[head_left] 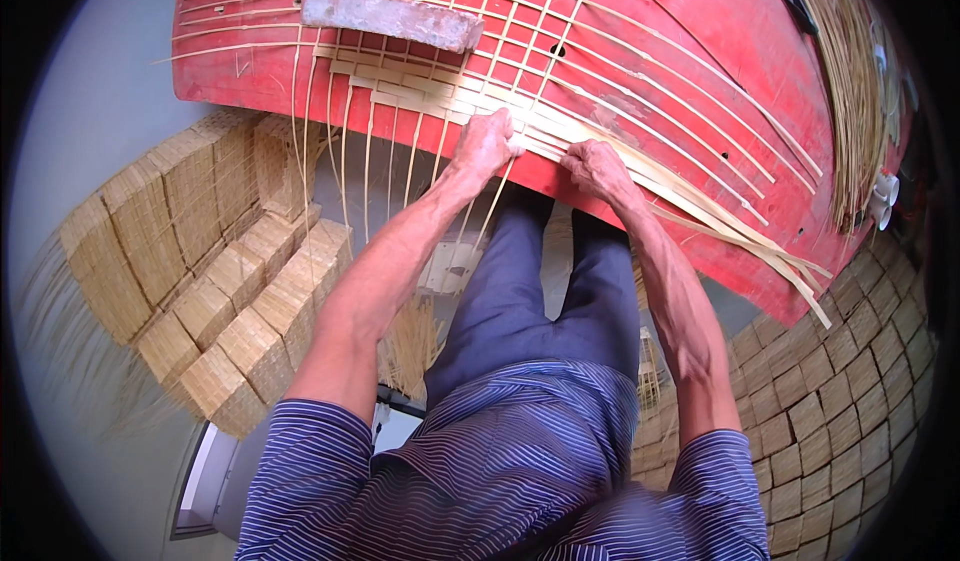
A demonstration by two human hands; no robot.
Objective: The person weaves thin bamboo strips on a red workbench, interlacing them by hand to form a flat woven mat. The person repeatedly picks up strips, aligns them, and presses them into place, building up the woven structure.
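Note:
A lattice of thin bamboo strips (512, 21) lies on a red tabletop (690, 21), with wider pale strips (400, 93) woven close along its near side. My left hand (486, 141) is closed at the table's near edge, its fingers pinching a bamboo strip at the weave. To its right, my right hand (598, 169) is curled shut on a strip that runs between the two hands. The exact grip is partly hidden by the fingers. A long stone block (392, 21) rests on the lattice beyond my left hand.
Long loose strip ends (780, 256) fan out to the right, and others hang over the near edge. A bundle of thin strips (850, 91) lies at the far right. Stacked woven blocks (200, 291) stand on the left, with more woven stacks (830, 401) at lower right.

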